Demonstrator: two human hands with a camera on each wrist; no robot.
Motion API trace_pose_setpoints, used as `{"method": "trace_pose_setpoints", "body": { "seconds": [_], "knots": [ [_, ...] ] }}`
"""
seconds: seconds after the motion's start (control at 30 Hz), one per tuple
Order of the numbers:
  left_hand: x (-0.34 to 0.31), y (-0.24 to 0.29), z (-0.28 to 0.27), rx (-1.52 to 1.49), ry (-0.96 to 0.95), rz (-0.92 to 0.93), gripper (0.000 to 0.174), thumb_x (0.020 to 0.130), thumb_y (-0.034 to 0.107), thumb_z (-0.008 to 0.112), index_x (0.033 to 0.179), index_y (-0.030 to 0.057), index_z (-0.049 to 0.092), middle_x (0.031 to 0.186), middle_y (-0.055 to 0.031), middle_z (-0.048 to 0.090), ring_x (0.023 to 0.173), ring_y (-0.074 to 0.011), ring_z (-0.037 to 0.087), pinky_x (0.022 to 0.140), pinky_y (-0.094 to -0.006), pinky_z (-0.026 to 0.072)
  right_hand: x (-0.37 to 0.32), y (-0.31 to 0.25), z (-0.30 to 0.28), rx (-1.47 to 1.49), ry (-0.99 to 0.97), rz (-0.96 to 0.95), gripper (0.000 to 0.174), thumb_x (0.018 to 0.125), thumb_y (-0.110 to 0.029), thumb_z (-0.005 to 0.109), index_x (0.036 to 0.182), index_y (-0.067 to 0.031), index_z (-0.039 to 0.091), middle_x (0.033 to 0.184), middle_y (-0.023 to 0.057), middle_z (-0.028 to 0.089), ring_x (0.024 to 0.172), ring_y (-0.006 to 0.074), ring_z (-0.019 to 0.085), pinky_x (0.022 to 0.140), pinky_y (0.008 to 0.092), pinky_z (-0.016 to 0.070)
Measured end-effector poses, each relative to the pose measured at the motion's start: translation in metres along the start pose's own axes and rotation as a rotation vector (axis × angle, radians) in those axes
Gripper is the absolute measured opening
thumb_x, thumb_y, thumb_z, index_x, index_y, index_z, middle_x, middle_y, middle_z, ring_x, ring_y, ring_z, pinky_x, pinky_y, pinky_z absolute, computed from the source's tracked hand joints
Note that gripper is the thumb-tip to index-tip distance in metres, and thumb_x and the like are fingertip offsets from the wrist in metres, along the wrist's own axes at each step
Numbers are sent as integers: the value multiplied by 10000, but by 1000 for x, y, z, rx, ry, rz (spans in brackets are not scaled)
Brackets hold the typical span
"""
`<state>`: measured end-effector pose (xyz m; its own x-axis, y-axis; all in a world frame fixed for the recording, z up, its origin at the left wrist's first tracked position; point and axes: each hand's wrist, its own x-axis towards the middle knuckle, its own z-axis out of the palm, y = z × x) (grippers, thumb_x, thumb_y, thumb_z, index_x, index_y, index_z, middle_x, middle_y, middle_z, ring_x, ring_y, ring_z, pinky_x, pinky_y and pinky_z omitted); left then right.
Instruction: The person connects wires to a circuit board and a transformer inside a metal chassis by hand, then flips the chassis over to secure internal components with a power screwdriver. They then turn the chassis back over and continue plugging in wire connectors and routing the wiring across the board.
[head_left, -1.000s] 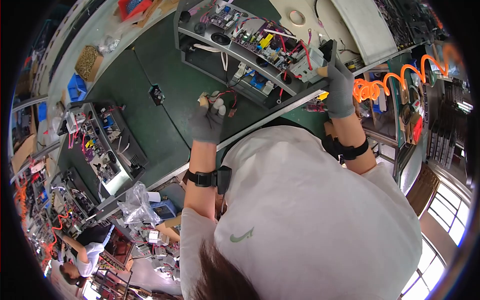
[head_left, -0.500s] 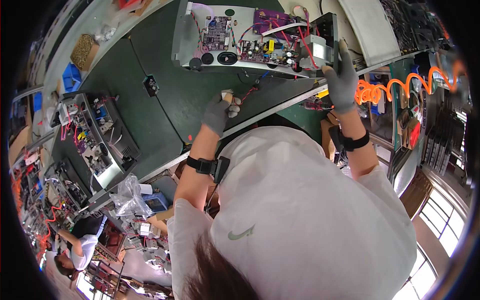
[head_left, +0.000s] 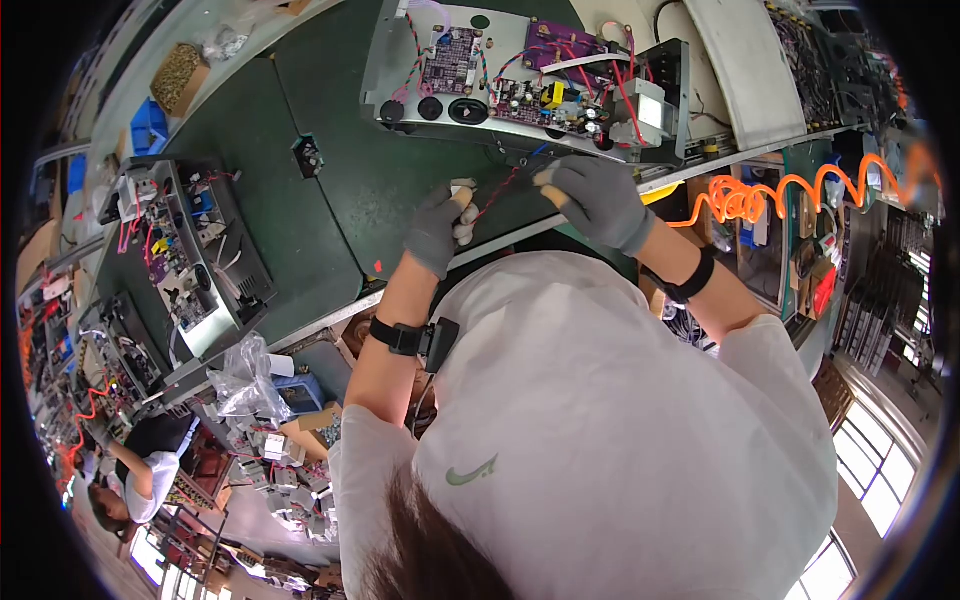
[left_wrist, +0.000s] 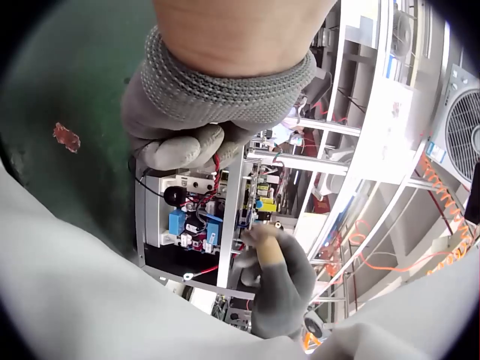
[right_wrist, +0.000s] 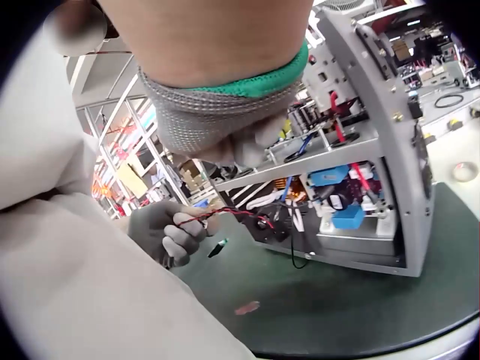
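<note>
My left hand (head_left: 432, 235) holds a small white connector (head_left: 460, 186) in curled fingers at the table's front edge. Twisted red and black wires (right_wrist: 240, 213) run from it to the open metal chassis (head_left: 385, 65), which carries circuit boards (head_left: 451, 62). My right hand (head_left: 603, 203) is in front of the chassis, to the right of the left hand, with thumb and fingertips bent loosely and slightly apart. Nothing shows between them. In the left wrist view the right hand (left_wrist: 279, 294) is beside the chassis; its fingertips are partly hidden in the right wrist view.
A second chassis (head_left: 205, 265) stands at the left of the green table (head_left: 310, 225). Behind it are a blue bin (head_left: 148, 127) and a box of small parts (head_left: 180, 80). An orange coiled hose (head_left: 800, 180) hangs at the right. Another person (head_left: 140, 475) is at the lower left.
The chassis has tilted so its upper boards face the head view more. My right hand has left its right end and moved left towards the wires. The left hand keeps the connector.
</note>
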<state>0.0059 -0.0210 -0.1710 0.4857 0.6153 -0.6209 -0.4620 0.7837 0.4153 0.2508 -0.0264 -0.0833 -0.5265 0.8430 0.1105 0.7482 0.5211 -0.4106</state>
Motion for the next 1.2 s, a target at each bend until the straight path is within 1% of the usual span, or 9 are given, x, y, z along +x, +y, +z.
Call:
{"method": "trace_pose_setpoints", "body": {
  "seconds": [0.07,0.13,0.37,0.53,0.83,0.93,1.07,1.13,1.2],
  "knots": [
    [-3,1,4,67,49,7,246,858,69,454,1095,46,515,673,-48,481,450,-72,336,413,-204,285,23,-4,13,12,-68,27,311,721,-82,588,1021,-154,618,929,45,589,803,250,610,655,342,479],
    [-5,1,6,85,17,1,234,859,77,465,1083,50,527,665,-42,488,443,-61,337,399,-196,271,44,-7,23,-146,-654,264,374,754,-56,566,1111,-167,587,1086,92,519,884,283,601,703,405,497],
    [-4,-1,1,194,103,13,224,857,103,492,1069,60,550,645,-27,507,431,-43,345,374,-192,243,53,7,39,-168,-582,175,305,785,-48,531,1062,-166,580,1090,44,526,906,256,600,674,382,498],
    [2,2,-9,376,57,-16,207,851,133,514,1027,43,574,635,-6,515,437,-45,365,371,-191,241,48,11,40,-267,-270,-97,242,742,-64,563,971,-145,574,1030,15,544,937,205,577,728,370,484],
    [-5,8,2,613,-260,82,152,820,178,589,891,46,563,646,-3,522,528,-57,431,495,-209,351,52,25,16,-206,-620,-351,222,770,-156,584,988,-180,553,932,0,550,1047,174,494,862,356,400],
    [-1,11,0,741,-257,34,154,821,175,598,896,45,565,673,-5,534,585,-71,477,533,-212,390,54,21,23,-381,-462,-391,260,747,-106,564,1002,-161,572,977,31,556,1011,183,511,812,331,416],
    [2,3,-4,985,-219,177,181,845,153,579,942,1,566,777,-48,581,662,-98,529,613,-228,436,54,6,22,-458,-392,-369,228,759,-144,562,987,-135,566,976,39,542,998,193,514,791,327,421],
    [13,-10,-22,1181,5,551,207,843,141,580,1023,41,596,801,-19,592,704,-81,533,611,-213,446,48,-12,10,-518,-305,-220,177,758,-174,566,924,-111,575,935,36,553,937,203,536,749,340,434],
    [19,-3,-33,879,-3,423,221,849,133,575,1052,49,596,824,-20,603,709,-75,533,608,-210,445,33,-23,4,-435,-417,-137,155,766,-182,560,906,-119,585,924,35,568,908,209,552,731,350,439]
  ]
}}
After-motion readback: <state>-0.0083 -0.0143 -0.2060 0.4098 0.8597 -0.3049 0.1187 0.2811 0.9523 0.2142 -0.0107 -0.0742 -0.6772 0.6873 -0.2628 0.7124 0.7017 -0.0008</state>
